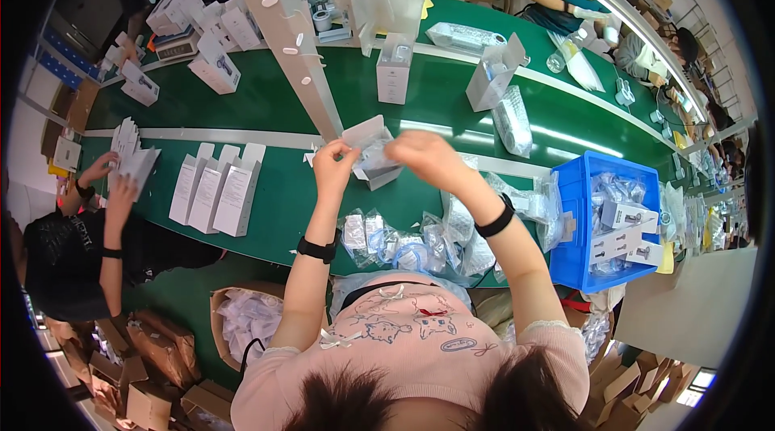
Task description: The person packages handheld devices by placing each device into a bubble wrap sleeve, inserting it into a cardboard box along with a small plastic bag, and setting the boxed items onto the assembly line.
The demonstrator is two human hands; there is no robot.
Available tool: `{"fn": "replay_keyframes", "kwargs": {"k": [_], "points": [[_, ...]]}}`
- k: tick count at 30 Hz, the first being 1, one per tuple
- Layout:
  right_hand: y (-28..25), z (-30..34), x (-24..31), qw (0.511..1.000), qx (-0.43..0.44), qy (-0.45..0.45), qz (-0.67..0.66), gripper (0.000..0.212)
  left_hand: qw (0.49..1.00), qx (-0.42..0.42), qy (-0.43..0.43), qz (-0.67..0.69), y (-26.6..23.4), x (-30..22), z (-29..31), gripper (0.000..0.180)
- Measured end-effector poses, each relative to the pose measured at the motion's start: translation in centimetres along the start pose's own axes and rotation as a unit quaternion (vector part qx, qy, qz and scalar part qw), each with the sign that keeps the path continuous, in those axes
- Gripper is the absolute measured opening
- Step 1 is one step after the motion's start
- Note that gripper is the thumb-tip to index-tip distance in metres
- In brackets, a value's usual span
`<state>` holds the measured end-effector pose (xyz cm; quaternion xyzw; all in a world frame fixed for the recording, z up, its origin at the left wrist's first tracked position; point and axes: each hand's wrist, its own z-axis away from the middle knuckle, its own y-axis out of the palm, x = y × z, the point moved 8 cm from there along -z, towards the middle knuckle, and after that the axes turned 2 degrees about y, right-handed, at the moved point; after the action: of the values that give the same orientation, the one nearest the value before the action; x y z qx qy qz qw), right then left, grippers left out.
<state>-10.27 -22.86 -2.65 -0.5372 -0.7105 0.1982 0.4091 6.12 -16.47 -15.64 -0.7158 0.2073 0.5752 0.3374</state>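
In front of me on the green table, an open white carton [384, 181] stands with its lid flap raised at the back. A clear plastic bag [373, 158] shows inside its mouth. My left hand [333, 166] pinches at the carton's left edge, thumb against fingertips. Over the carton's right side is my right hand [428, 155], fingers curled downward and slightly blurred; whether they grip anything is hidden. Nearer to me, between my forearms, lie several small clear-bagged parts [373, 233] and a bagged coiled cable [412, 257].
Several white cartons [222, 193] stand at left. A blue bin [571, 225] of bagged items and small boxes is at right, beside bubble-wrapped pieces [460, 217]. Ahead are a metal post [282, 35] and two open cartons [393, 76]. A co-worker's hands [117, 177] hold folded cartons.
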Motion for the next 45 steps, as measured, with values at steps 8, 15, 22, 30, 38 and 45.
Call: {"fn": "replay_keyframes", "kwargs": {"k": [8, 15, 22, 30, 38, 45], "points": [[8.0, 0.6, 0.4, 0.966, 0.209, -0.069, 0.137, 0.04, 0.998, -0.006, -0.012, 0.067, 0.0, 1.4, 0.2, 0.016], [6.2, 3.4, -1.7, 0.997, 0.029, -0.004, 0.07, 0.064, 0.989, -0.057, 0.118, 0.066, -4.4, -1.1, 3.0, 0.029], [12.1, 7.5, -8.9, 0.844, -0.063, 0.319, -0.426, 0.092, 0.777, 0.026, -0.066, -0.626, -13.9, 8.4, 5.8, 0.093], [0.8, 15.4, -14.8, 0.814, -0.235, 0.45, -0.282, 0.08, 0.763, 0.033, -0.036, -0.645, -8.2, 6.6, 10.2, 0.106], [-20.4, 25.0, -27.4, 0.661, -0.654, 0.367, 0.039, 0.073, 0.902, 0.087, -0.222, -0.358, -9.2, 9.5, 7.2, 0.084], [-22.5, 32.7, -35.5, 0.595, -0.64, 0.461, 0.156, 0.08, 0.963, 0.128, -0.204, -0.124, -9.5, 16.2, 8.2, 0.076]]}}
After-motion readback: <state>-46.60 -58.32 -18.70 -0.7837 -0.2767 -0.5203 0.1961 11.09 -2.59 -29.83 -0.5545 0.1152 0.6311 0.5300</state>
